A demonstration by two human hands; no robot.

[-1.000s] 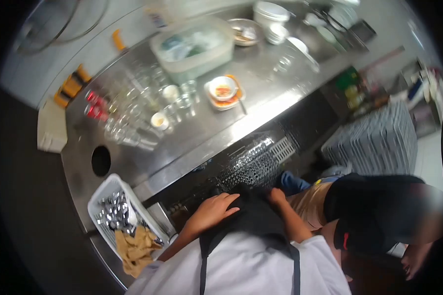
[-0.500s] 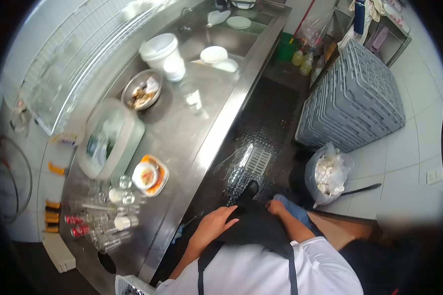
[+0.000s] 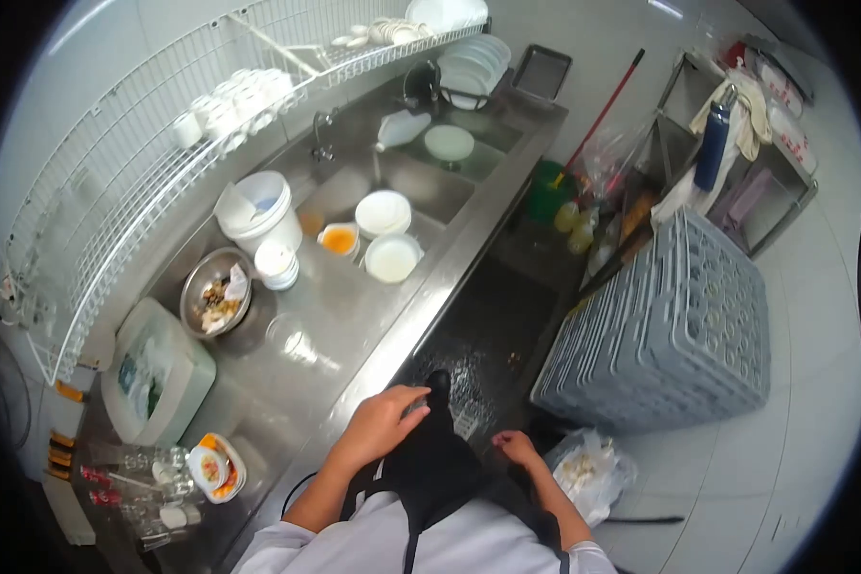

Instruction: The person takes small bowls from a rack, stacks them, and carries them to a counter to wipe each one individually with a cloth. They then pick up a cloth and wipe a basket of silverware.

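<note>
My left hand [image 3: 387, 421] hangs in front of the steel counter [image 3: 354, 316], palm down, its fingers stretched and nothing in them. Lower on the other side, my right hand [image 3: 517, 448] hangs with loosely bent fingers and holds nothing I can see. It is nearest the bin bag of waste [image 3: 593, 478]. On the counter beside my left hand are a clear drinking glass [image 3: 289, 335] and a steel bowl of food scraps [image 3: 193, 297]. A container with orange remains [image 3: 237, 469] sits near glasses and bottles [image 3: 153, 488] at the lower left.
White bowls [image 3: 383, 212] sit in the sink [image 3: 440, 196]. A white bucket [image 3: 263, 225] and stacked cups [image 3: 275, 263] stand beside it. Grey dish racks [image 3: 660, 335] are stacked on the right. A wire shelf [image 3: 163, 182] runs along the wall. The dark floor [image 3: 497, 306] looks wet.
My view has swung forward toward the sink and wall shelf, so counter items appear lower and further left. Both hands remain without objects; my right hand is now further from my body.
</note>
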